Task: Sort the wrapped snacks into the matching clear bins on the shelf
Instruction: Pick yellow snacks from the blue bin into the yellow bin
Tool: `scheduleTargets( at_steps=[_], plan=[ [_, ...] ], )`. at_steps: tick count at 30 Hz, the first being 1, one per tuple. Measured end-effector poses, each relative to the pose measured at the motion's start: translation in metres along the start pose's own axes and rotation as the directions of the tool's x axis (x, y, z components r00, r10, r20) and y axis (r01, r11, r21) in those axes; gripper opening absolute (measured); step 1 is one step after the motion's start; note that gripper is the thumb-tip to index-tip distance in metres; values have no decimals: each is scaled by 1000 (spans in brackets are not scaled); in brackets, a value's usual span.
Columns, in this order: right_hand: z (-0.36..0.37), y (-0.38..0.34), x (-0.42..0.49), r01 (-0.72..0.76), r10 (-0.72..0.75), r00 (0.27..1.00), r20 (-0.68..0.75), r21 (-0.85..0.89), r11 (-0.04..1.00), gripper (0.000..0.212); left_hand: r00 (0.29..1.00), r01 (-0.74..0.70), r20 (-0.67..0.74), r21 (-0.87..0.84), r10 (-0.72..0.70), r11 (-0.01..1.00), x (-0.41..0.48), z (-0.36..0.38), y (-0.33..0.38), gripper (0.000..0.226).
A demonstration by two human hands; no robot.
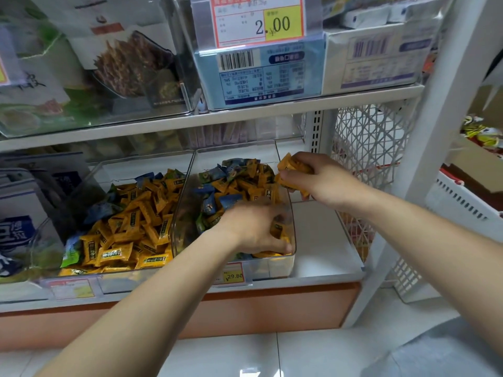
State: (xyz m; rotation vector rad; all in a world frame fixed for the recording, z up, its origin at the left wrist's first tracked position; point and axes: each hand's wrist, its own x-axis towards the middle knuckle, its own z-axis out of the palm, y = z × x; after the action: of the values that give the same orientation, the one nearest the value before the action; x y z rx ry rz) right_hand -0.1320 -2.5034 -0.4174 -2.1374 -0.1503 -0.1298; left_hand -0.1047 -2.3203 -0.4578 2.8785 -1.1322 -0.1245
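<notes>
snacks (293, 166) gripped in right hand (322, 182); left hand (253, 229) inside bin (275, 265)

Left hand (253, 229) is all motion-blur inside the right bin (280, 265), fingertips buried in snacks (245, 186); forearm (187, 270) covers half its price tag (233, 276).

Bare forearms, left hand (253, 229), right hand (324, 178), blue-grey fabric (441, 349) low right, perhaps trousers

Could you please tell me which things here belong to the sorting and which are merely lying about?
Job: orange snacks in right hand; left hand in mixed bin; left bin.
Idle: price tag; blue box; white basket.
</notes>
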Motion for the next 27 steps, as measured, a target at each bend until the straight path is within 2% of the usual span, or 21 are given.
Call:
scheduleTargets(
  at_steps=[3,5,8,10,13,16,19,21,24,27],
  plan=[
    [0,-2,-1,-4,4,1000,18,1,1000,31,997,-55,-47,-41,53,998,-3,2,-3,51],
    [1,-3,-1,-5,5,1000,2,4,1000,27,992,-96,-99,-144,83,985,-5,4,-7,37],
    [3,-5,0,8,-8,1000,-11,-1,1000,26,987,-96,-150,-312,51,945,-11,6,-16,22],
    [5,-8,1,21,-22,1000,-6,-19,1000,28,977,-81,-212,-422,-11,903,-14,5,-21,17],
    [9,-11,3,45,-46,999,-27,-40,998,23,929,-60,-324,-611,-180,790,-19,-4,-27,15],
    [15,-15,8,88,-95,994,-60,-101,991,18,905,-33,-309,-735,-291,678,-26,-21,-34,12],
    [30,-30,14,137,-145,989,-43,-149,979,18,900,21,-266,-764,-345,645,-42,-37,-46,14],
    [50,-44,18,186,-189,982,-5,-128,974,30,875,34,-291,-761,-388,648,-60,-45,-61,18],
    [90,-63,27,234,-230,972,43,-102,967,46,805,104,-370,-682,-464,724,-96,-49,-92,20],
    [132,-79,47,233,-221,969,110,-111,966,49,696,215,-397,-680,-598,701,-127,-39,-127,23]
  ],
)
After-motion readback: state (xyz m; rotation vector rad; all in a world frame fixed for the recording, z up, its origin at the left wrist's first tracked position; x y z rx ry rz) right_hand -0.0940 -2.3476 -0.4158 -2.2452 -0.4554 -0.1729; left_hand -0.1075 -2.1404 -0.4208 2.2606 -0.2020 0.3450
